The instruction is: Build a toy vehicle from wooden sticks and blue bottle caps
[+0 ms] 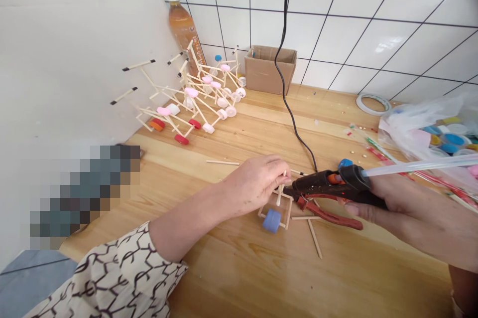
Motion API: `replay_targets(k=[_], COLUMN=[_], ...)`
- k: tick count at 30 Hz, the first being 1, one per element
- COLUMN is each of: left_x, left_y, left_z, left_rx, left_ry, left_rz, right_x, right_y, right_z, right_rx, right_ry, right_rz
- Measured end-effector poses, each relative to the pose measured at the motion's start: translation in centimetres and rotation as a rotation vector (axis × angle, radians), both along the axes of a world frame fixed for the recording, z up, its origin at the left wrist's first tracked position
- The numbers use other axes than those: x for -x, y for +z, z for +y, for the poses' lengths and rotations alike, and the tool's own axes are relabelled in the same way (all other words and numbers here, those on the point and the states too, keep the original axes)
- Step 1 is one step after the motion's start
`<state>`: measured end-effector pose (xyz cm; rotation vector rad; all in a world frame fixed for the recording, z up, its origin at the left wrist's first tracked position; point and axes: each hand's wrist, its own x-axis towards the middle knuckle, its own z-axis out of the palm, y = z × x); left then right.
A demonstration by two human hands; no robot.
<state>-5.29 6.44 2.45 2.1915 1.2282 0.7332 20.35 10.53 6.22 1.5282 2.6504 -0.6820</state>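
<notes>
My left hand (254, 183) pinches a thin wooden stick (280, 191) standing upright on a small square stick frame (274, 211). A blue bottle-cap wheel (271, 221) is fixed to the frame's near corner. My right hand (411, 203) grips a black hot glue gun (328, 183) with a translucent glue stick (421, 166) in its back. Its nozzle points at the stick my left hand holds, almost touching it. Red-handled pliers (328, 213) appear just below the gun, partly hidden by it.
Several stick-and-cap vehicles (190, 98) stand at the back left, by a tea bottle (182, 29) and a cardboard box (267, 69). A black cord (287, 93) crosses the wooden table (242, 278). A tape roll (373, 103) and a plastic bag of caps (421, 128) lie right.
</notes>
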Motion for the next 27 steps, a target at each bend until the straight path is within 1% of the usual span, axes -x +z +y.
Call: replay_targets(k=[3, 11, 18, 27], left_x=[0.0, -0.1, -0.1, 0.1], left_y=[0.1, 0.6, 1.1, 1.0], left_z=[0.0, 0.0, 0.0, -0.1], left_rx=[-0.004, -0.029, -0.008, -0.064], left_ry=[-0.016, -0.061, -0.097, -0.095], left_rz=[0.023, 0.110, 0.171, 0.206], right_x=[-0.3, -0.4, -0.4, -0.4], right_y=[0.0, 0.0, 0.2, 0.0], right_z=[-0.1, -0.2, -0.3, -0.3], right_rx=[0.121, 0.046, 0.061, 0.046], right_ry=[0.072, 0.066, 0.051, 0.145], right_rz=[-0.032, -0.056, -0.036, 0.032])
